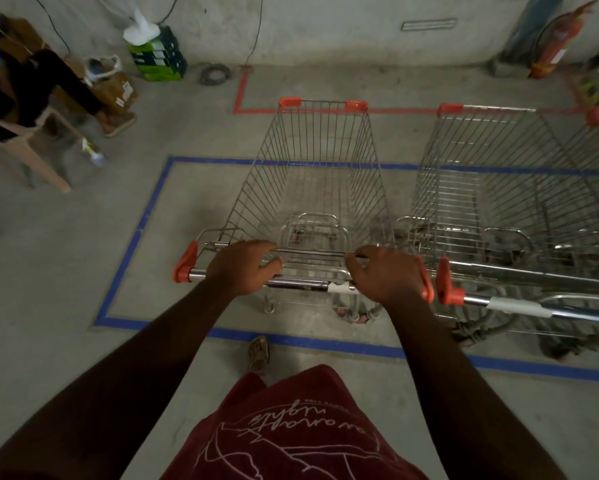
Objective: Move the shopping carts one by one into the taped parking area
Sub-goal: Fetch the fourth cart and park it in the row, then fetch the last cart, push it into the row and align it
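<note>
A wire shopping cart [312,174] with orange corner caps stands in front of me inside a blue taped rectangle [128,247] on the concrete floor. My left hand [244,266] and my right hand [383,273] both grip its chrome handle bar [301,282]. A second shopping cart [512,202] stands close beside it on the right, its handle almost touching. A red taped outline [242,95] lies on the floor beyond the blue one, by the wall.
A person sits on a plastic chair [31,140] at the left, legs stretched out. A green crate [159,53] with a white fan, a bag and a coiled cable sit by the back wall. A fire extinguisher [557,43] leans at the back right.
</note>
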